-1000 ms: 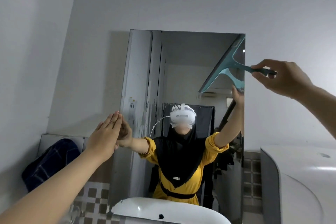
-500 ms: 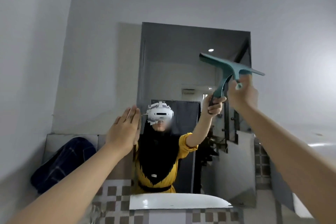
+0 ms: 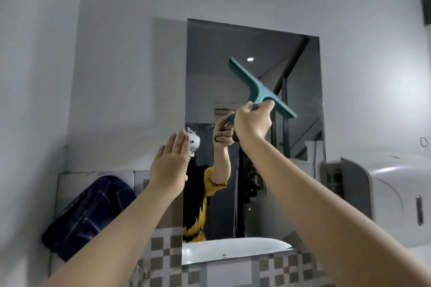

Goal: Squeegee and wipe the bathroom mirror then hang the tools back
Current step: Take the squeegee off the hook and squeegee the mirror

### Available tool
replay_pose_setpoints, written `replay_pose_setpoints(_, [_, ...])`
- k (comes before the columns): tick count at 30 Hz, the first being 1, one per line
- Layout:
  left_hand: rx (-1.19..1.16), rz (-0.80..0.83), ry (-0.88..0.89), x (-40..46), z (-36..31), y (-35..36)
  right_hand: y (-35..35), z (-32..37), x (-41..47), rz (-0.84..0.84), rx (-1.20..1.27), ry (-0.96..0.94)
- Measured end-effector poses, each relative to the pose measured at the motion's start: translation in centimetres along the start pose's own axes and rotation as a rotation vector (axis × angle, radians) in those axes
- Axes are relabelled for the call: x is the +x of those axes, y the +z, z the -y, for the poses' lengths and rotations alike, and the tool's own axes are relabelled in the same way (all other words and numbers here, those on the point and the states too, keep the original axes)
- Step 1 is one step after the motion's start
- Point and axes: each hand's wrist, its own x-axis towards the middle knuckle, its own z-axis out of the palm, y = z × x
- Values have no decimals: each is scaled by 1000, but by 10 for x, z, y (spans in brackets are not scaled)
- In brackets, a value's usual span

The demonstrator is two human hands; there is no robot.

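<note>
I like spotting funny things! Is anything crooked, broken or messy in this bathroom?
Nothing looks broken or spilled. The teal squeegee sits slanted across the mirror, but only because the right hand holds it that way. The left hand is flat at the mirror's left edge. A dark checked cloth hangs bunched on the left.
</note>
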Motion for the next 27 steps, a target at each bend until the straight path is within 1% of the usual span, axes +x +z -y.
replay_pose_setpoints(5, [-31,8,15,-1,3,0,29,5,-35,45,63,-17])
replay_pose_setpoints(7, [-32,9,17,-1,4,1,35,4,-44,56,48,-47])
replay_pose_setpoints(11, [-24,18,7,0,4,2,40,-9,-56,137,-8,-145])
replay_pose_setpoints(14, [-20,-7,9,-2,4,1,29,-22,-53,182,-103,-258])
replay_pose_setpoints(17, [-8,-8,6,-4,3,-2,7,-39,-44,283,-233,-394])
replay_pose_setpoints(20, [-19,-24,-18,-8,0,-2,-15,-54,-34,373,-338,-473])
replay_pose_setpoints(23, [-29,-52,17,-19,-3,7,-35,-56,-18,380,-483,-554])
replay_pose_setpoints(27, [-53,-2,28,-35,-3,20,-61,-57,7,365,-612,-674])
